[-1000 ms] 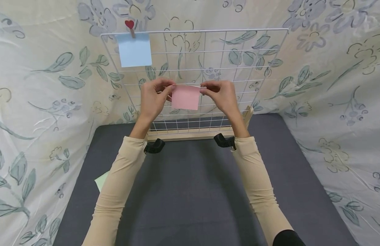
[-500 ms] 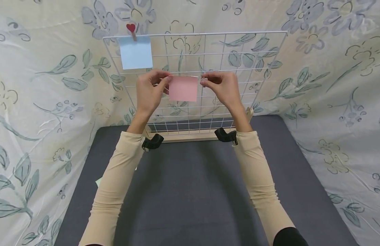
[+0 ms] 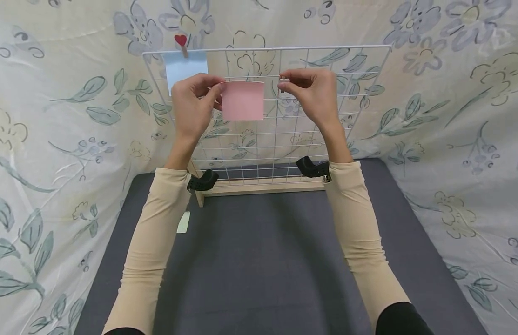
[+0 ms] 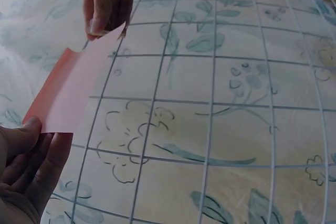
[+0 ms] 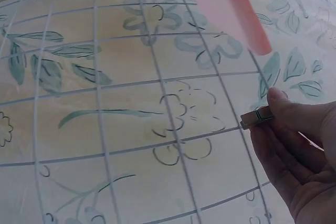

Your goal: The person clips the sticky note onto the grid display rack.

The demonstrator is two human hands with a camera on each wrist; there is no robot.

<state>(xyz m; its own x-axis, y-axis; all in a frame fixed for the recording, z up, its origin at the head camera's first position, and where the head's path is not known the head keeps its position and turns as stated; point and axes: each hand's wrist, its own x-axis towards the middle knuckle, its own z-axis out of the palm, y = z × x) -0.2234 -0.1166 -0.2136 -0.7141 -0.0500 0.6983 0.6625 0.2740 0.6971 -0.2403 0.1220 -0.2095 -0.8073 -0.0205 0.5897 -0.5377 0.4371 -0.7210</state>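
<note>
My left hand [image 3: 193,104] pinches the upper left corner of a pink sticky note [image 3: 243,101] between thumb and fingers. The note hangs in front of the white wire grid [image 3: 276,135]; in the left wrist view its edge curls a little. Right of the note, my right hand [image 3: 315,95] pinches a small wooden clothespin [image 5: 256,117] close to the grid's wires. A gap separates the clothespin from the note. At the grid's upper left, a blue note [image 3: 185,66] hangs under a clothespin with a red heart [image 3: 180,41], partly covered by my left hand.
The grid stands in a wooden base [image 3: 263,189] at the back of the dark grey table [image 3: 259,260]. A pale green note [image 3: 183,222] lies on the table beside my left sleeve. Floral cloth [image 3: 451,116] hangs behind and at both sides.
Both hands have risen along the grid, carrying the pink note and the clothespin upward. They have also moved farther apart, the left hand leftward and the right hand rightward.
</note>
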